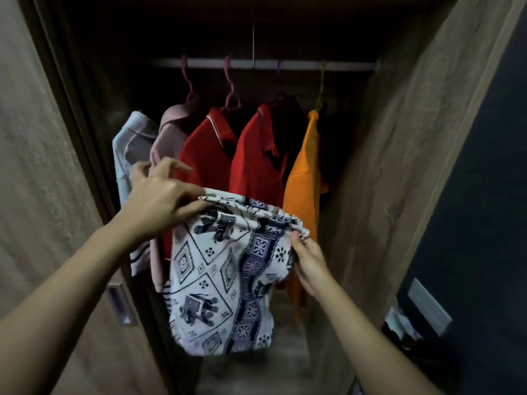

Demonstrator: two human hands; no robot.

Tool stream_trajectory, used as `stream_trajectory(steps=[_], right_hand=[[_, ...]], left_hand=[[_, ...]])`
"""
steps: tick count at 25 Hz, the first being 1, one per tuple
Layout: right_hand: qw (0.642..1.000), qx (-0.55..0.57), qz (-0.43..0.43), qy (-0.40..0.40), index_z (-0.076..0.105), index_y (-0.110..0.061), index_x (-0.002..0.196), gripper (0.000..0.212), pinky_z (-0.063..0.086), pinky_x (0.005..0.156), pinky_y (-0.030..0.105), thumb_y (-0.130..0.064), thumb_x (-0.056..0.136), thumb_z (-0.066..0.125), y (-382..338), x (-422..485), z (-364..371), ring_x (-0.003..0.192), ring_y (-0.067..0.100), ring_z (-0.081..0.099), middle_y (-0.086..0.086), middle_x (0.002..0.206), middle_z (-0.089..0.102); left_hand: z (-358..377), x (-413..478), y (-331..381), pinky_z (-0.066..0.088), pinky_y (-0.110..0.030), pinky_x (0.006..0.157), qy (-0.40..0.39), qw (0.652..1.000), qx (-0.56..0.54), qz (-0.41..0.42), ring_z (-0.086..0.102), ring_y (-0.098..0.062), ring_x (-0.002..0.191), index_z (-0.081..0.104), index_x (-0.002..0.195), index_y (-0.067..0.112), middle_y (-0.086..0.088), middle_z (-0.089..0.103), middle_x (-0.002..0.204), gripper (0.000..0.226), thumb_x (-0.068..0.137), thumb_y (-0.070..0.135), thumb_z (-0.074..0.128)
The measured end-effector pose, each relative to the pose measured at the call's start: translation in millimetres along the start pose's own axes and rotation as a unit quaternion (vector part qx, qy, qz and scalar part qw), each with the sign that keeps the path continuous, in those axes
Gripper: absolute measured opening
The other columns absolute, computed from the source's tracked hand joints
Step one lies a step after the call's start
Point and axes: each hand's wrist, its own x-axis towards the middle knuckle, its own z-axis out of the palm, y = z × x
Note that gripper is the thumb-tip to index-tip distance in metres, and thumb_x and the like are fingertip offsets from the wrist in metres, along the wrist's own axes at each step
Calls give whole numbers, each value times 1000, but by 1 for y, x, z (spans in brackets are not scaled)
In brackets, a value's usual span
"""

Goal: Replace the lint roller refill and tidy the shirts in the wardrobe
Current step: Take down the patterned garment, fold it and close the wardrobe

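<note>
I hold a white cloth garment with dark blue elephant and diamond prints (222, 280) up in front of the open wardrobe. My left hand (162, 201) pinches its top left edge and my right hand (308, 258) grips its gathered top right edge, so it hangs down between them. Behind it, several shirts hang from a rail (265, 64): a pale grey one (128, 143), a pink one (168, 132), two red ones (208, 155) (259, 155) and an orange one (305, 172). No lint roller is in view.
A wood-grain wardrobe door (42, 166) with a recessed handle (119, 306) stands at left. Another wood-grain panel (413, 138) lines the right side, with a dark door (484, 195) beyond it. The wardrobe floor (271, 366) lies below the shirts.
</note>
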Motion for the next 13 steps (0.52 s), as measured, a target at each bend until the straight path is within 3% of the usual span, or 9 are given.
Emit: stream_trajectory(steps=[3, 5, 7, 10, 11, 13], right_hand=[[999, 37, 21, 15, 61, -6, 102, 30, 53, 89, 35, -30, 91, 47, 11, -4, 18, 91, 20, 69, 8, 97, 72], [998, 46, 12, 39, 61, -7, 104, 39, 51, 92, 42, -38, 83, 51, 10, -5, 28, 99, 27, 66, 14, 105, 69], [999, 32, -8, 42, 62, -11, 105, 42, 49, 94, 43, -43, 79, 53, 9, -8, 36, 104, 27, 64, 13, 108, 69], [995, -37, -73, 61, 62, -19, 89, 24, 51, 75, 22, -38, 90, 47, 11, -13, 45, 78, 5, 64, -1, 84, 67], [990, -55, -103, 72, 59, -20, 83, 22, 47, 63, 14, -32, 94, 44, 8, -16, 49, 63, -4, 57, -4, 73, 59], [981, -83, -152, 89, 49, -21, 72, 28, 35, 48, 10, -23, 98, 39, 3, -21, 57, 45, -4, 41, -5, 61, 41]], left_hand=[[-4, -6, -13, 50, -39, 62, -36, 998, -50, -21, 62, -25, 77, 71, 88, 27, -2, 66, 74, 79, 75, 82, 16], [-3, -10, -11, 42, -32, 50, -43, 996, -82, -16, 56, -18, 59, 60, 74, 27, 4, 57, 59, 68, 75, 81, 20], [-2, -10, -16, 38, -32, 50, -38, 991, -116, -49, 51, -13, 52, 44, 67, 26, 6, 52, 53, 51, 78, 73, 28], [-5, -13, -22, 37, -36, 52, -19, 985, -136, -104, 52, -19, 52, 45, 67, 15, -6, 53, 52, 54, 82, 67, 44], [-4, -18, -22, 36, -35, 50, 12, 981, -141, -133, 51, -22, 52, 46, 66, 10, -9, 52, 52, 55, 82, 62, 52], [-3, -28, -15, 35, -29, 50, 82, 963, -156, -205, 51, -23, 52, 51, 64, 6, -10, 52, 51, 47, 80, 49, 62]])
